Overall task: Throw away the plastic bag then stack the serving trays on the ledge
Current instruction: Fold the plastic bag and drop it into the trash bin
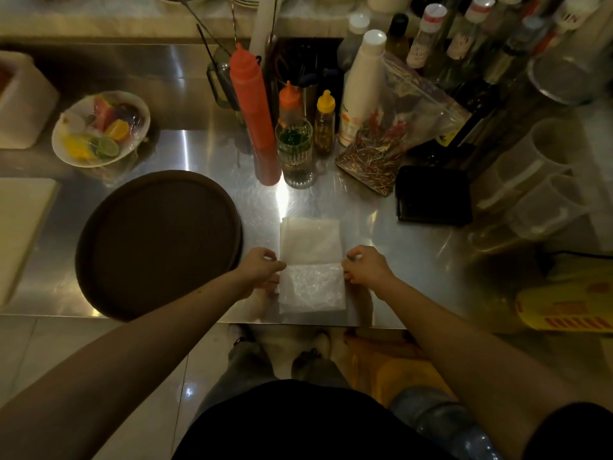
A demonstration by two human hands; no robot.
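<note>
A clear, whitish plastic bag lies flat on the steel counter near its front edge, with a crease across its middle. My left hand pinches the bag's left edge at the crease. My right hand pinches its right edge at the same height. Left of the bag sits a round dark brown serving tray; a second rim shows just under its right side, so it looks like two trays stacked. A pale ledge runs along the back of the counter.
Behind the bag stand squeeze bottles, a glass of herbs and a zip bag of chillies. A plate of wrapped fruit sits far left, a black box right, clear jugs beyond. A yellow floor sign stands lower right.
</note>
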